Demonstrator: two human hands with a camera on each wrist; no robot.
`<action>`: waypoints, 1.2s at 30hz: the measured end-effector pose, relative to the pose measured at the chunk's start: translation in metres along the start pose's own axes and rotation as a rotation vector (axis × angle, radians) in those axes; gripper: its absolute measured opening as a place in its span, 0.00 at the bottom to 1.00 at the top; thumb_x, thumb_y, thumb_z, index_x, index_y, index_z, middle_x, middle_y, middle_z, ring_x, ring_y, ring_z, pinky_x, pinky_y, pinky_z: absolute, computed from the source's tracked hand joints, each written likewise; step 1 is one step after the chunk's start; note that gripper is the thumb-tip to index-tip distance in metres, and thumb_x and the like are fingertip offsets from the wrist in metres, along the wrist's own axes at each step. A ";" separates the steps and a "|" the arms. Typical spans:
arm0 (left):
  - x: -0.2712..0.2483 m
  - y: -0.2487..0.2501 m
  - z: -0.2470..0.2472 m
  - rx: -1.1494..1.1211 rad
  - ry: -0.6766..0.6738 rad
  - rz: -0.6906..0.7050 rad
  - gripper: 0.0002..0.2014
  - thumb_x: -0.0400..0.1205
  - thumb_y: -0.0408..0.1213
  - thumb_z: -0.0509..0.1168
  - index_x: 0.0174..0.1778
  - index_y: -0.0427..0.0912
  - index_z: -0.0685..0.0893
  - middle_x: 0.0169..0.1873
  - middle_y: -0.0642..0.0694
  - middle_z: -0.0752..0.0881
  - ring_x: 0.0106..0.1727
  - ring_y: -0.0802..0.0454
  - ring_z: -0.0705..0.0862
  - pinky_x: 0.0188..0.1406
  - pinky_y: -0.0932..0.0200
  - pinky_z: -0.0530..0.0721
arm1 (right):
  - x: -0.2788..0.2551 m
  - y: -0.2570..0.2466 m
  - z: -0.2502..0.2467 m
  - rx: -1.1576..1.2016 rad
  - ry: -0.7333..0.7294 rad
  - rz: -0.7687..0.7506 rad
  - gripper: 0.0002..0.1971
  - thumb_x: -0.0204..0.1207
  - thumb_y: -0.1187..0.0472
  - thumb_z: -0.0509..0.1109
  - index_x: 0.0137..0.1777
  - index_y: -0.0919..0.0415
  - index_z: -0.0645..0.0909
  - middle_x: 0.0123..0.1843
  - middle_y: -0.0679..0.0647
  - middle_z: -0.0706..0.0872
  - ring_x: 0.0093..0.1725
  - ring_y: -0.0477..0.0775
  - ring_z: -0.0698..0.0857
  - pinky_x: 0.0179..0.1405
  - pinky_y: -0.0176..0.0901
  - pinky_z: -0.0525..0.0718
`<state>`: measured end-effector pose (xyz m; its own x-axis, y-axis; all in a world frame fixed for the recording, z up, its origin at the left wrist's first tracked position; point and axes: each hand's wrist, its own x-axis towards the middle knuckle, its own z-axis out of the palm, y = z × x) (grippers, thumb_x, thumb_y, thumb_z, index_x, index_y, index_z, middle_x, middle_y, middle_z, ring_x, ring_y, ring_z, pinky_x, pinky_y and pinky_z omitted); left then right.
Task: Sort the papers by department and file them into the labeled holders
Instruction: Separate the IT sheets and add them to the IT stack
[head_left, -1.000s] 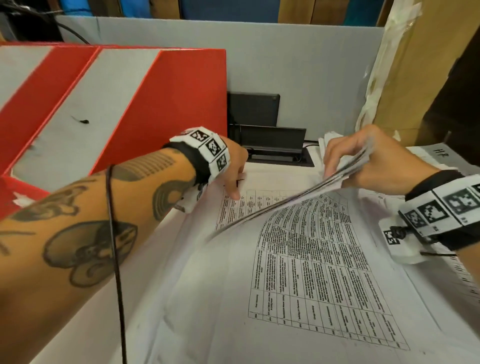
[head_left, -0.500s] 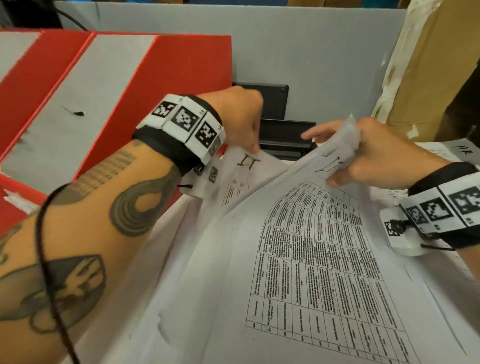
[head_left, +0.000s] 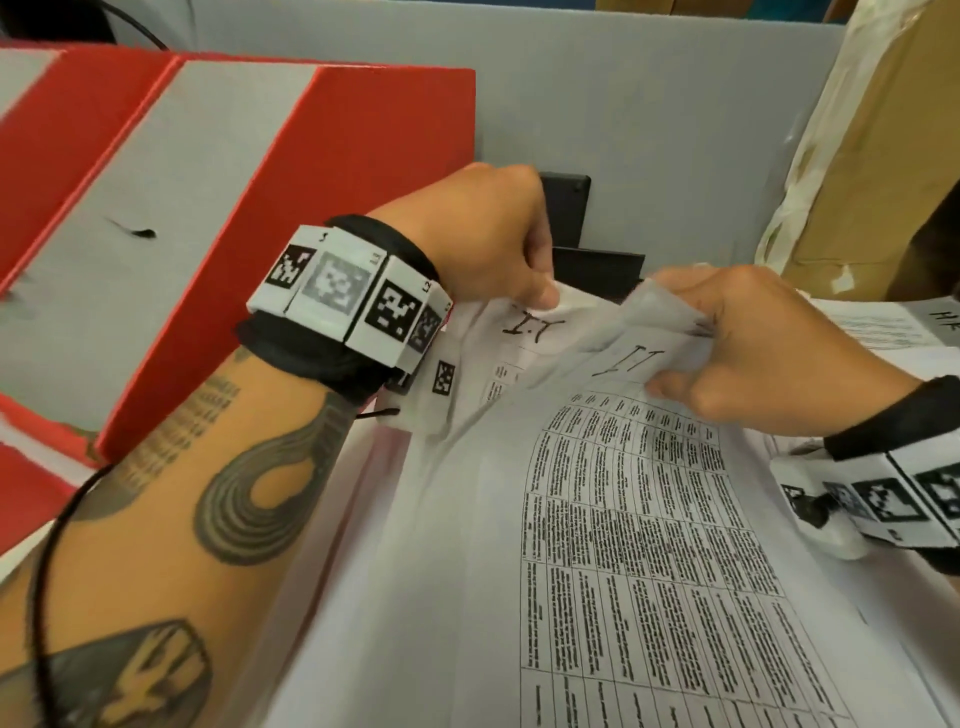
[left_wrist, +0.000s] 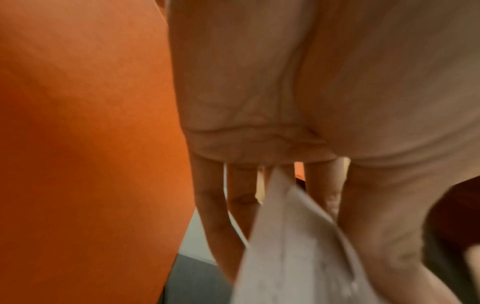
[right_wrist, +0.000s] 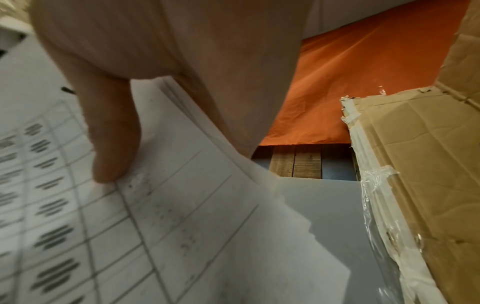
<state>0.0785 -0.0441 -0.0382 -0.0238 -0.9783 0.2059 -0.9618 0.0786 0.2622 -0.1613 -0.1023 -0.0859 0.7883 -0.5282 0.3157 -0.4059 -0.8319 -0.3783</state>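
Two white sheets with printed tables, each hand-marked "IT" at the top, are lifted off the desk. My left hand (head_left: 524, 275) pinches the top edge of the under sheet (head_left: 524, 325); in the left wrist view the paper corner (left_wrist: 291, 236) sits between thumb and fingers. My right hand (head_left: 727, 343) grips the crumpled top of the upper sheet (head_left: 639, 545), thumb on the page (right_wrist: 155, 205). Red and grey holders (head_left: 332, 171) stand at the left, close to my left wrist.
A grey partition (head_left: 649, 104) closes the back. Black trays (head_left: 587, 249) sit behind my hands. A taped cardboard box (head_left: 883, 156) stands at the right. More papers, one marked "HR" (head_left: 940, 322), lie on the desk at the right.
Both hands rose from the desk. My left hand went from pressing the lower sheet to pinching its top; my right hand lifted the upper sheet, and its "IT" mark now faces me.
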 end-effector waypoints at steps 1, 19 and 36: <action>0.002 -0.004 0.002 -0.002 0.012 -0.008 0.07 0.81 0.49 0.77 0.45 0.50 0.94 0.36 0.62 0.88 0.42 0.62 0.86 0.40 0.66 0.79 | 0.000 0.000 -0.001 0.014 -0.030 0.049 0.18 0.65 0.70 0.86 0.50 0.48 0.93 0.48 0.33 0.92 0.47 0.35 0.90 0.45 0.34 0.89; -0.005 0.002 -0.003 -0.296 0.016 0.026 0.22 0.62 0.43 0.89 0.50 0.51 0.91 0.37 0.52 0.94 0.37 0.56 0.92 0.43 0.53 0.91 | 0.000 -0.004 0.002 -0.027 -0.044 0.088 0.17 0.68 0.62 0.86 0.57 0.50 0.91 0.56 0.37 0.89 0.55 0.43 0.89 0.52 0.43 0.90; -0.010 0.002 -0.007 -0.394 -0.039 0.065 0.20 0.66 0.42 0.87 0.53 0.48 0.91 0.34 0.54 0.94 0.34 0.58 0.92 0.34 0.67 0.87 | 0.002 -0.010 0.010 -0.042 -0.001 0.068 0.19 0.71 0.60 0.85 0.62 0.48 0.92 0.60 0.34 0.89 0.61 0.41 0.85 0.63 0.43 0.86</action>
<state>0.0785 -0.0332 -0.0326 -0.0990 -0.9747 0.2003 -0.7797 0.2010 0.5930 -0.1508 -0.0933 -0.0896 0.7587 -0.5835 0.2896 -0.4775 -0.8005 -0.3621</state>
